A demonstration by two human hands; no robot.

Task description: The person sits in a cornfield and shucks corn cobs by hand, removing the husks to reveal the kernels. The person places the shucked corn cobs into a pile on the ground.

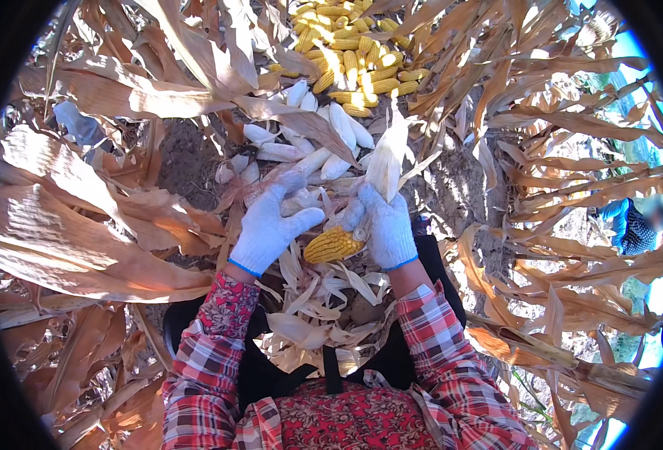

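Note:
My right hand (383, 225), in a white knitted glove with a blue cuff edge, is closed around peeled-back pale husk (389, 154) at the base of a yellow corn ear (333, 245). The ear's bare kernels point down and left between my hands. My left hand (275, 222), gloved alike, is spread just left of the ear, and holds nothing that I can see. Beyond my hands lie several ears in white husk (342, 126). Past them is a heap of bare yellow corn ears (359, 62).
Stripped husks (309, 315) lie between my legs. Large dry corn leaves (72, 225) fill the left side. Dry corn stalks (596, 371) with leaves stand at the right. Brown soil (188, 163) shows left of the husked ears. A person (638, 228) is at the far right.

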